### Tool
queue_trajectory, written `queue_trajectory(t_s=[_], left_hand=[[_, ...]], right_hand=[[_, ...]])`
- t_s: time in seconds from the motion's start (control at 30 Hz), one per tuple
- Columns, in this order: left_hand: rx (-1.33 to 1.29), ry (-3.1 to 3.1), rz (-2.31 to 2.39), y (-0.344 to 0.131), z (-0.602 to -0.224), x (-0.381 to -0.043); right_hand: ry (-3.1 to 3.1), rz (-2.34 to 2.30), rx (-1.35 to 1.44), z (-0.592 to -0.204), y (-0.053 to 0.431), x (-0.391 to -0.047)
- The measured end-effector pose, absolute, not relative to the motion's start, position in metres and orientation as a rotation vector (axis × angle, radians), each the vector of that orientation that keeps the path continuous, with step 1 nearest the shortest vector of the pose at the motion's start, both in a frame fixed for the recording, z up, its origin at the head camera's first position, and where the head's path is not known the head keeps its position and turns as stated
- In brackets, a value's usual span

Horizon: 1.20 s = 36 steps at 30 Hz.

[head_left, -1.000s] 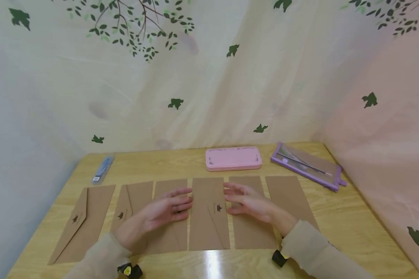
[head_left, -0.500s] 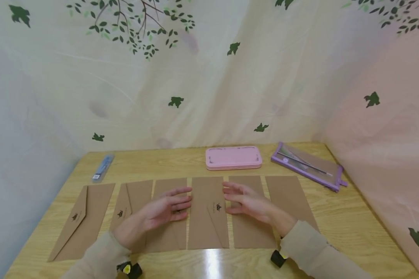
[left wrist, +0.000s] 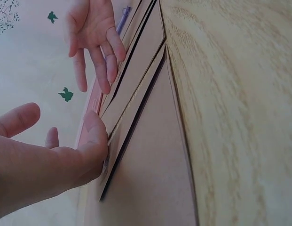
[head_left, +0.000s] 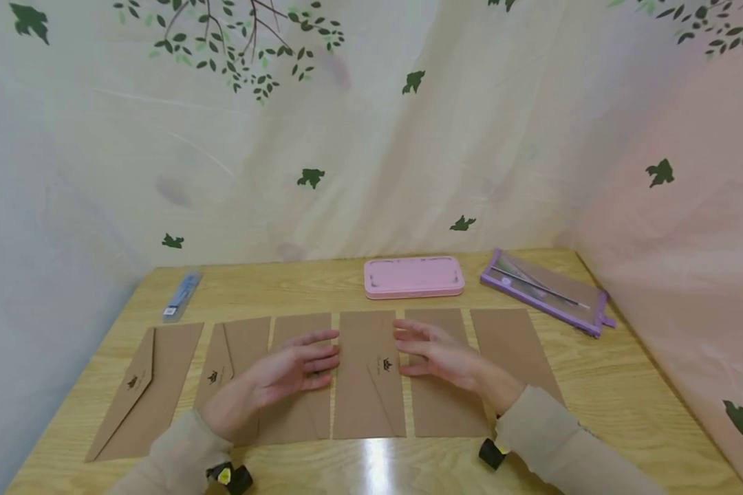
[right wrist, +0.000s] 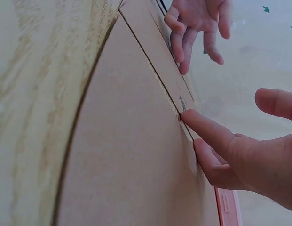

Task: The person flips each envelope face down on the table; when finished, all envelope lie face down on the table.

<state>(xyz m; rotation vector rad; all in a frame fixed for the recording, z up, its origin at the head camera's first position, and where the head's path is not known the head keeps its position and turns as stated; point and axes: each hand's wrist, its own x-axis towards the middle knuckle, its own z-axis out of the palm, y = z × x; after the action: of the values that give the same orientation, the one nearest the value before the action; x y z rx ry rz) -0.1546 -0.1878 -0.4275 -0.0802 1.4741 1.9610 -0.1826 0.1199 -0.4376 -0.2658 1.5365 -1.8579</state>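
Note:
Brown kraft envelopes lie side by side in a row across the wooden table. My left hand is over the third envelope from the left, its fingers extended toward the middle one. Facing it, my right hand is over the envelope to the right of the middle, fingertips right at the middle envelope's edge. Between the two hands sits that middle envelope, with a small black crown print by its flap. Both hands hold nothing, and in the left wrist view the right palm faces inward.
Behind the row stand a pink pencil case and a clear pouch with purple edging. A narrow blue packet lies at the back left. The leftmost envelope shows its pointed flap. A patterned cloth hangs behind the table.
Both hands keep practically the same pose over the envelopes. The whole head view has shifted very slightly; no object has moved on the table.

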Motion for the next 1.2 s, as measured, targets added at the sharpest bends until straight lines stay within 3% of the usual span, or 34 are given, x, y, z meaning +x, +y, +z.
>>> queue_trajectory(t_s=[1.2], left_hand=[[-0.055, 1.5, 1.94, -0.1867, -0.4197, -0.1524]], right_hand=[[1.502, -1.862, -0.261, -0.4347, 0.1194, -0.183]])
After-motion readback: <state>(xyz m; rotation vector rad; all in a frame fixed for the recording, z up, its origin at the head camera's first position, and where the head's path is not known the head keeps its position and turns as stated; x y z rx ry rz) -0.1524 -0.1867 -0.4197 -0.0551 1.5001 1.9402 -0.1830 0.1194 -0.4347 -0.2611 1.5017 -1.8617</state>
